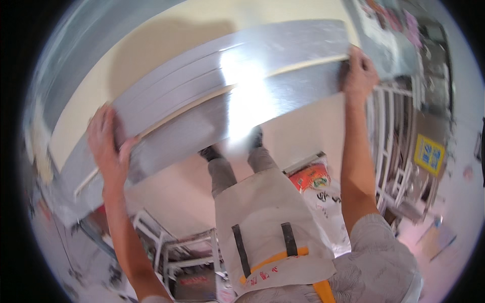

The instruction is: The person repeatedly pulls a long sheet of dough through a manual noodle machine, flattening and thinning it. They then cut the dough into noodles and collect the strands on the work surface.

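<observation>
A long grey panel with fine lengthwise lines and a bright glare lies crosswise in front of me, over a cream-coloured surface. A thin pale strip runs along its near side, above a shiny metal edge. My left hand is closed around the left part of the panel, thumb on the near side. At the right end, my right hand grips the panel with fingers curled over it. The undersides of both grips are hidden.
White metal racks stand at the right, and another rack at the lower left. A white sack and a red package are by my legs. A yellow sign is at the far right. I wear a pale apron.
</observation>
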Tool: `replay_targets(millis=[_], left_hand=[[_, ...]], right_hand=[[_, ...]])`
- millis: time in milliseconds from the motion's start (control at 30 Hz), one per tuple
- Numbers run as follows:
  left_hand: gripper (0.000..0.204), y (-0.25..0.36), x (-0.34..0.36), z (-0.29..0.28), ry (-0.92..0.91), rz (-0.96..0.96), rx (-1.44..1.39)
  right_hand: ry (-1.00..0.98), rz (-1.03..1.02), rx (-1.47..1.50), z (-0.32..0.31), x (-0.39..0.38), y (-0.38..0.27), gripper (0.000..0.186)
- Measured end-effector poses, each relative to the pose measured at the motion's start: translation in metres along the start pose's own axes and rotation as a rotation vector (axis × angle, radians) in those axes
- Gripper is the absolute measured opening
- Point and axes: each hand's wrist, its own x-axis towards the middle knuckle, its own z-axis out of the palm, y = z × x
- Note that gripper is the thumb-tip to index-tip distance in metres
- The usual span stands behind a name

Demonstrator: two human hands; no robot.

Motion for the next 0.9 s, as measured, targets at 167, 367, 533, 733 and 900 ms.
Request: replay_targets(millis=[167,367,533,733,900], left_hand=[[0.095,-0.011,0.006,0.0,-0.079,-0.048,0.036],[0.09,0.0,0.005,-0.012,0.133,0.042,-0.01],[0.091,0.001,0.003,-0.008,0.146,0.03,-0.016],[0.089,0.001,0.006,-0.007,0.145,0.017,-0.011],[0.087,0.003,0.005,0.003,0.062,0.007,0.098]], right_hand=[[-0.165,-0.716,-0.984,-0.031,0.048,0.12,0.05],[-0.044,0.09,0.289,-0.007,-0.002,0.012,0.044],[-0.029,0.121,0.286,-0.008,-0.002,0.009,0.045],[-0.025,0.041,0.241,-0.01,0.006,0.022,0.04],[0.012,0.119,-0.015,-0.008,0.008,0.027,0.04]])
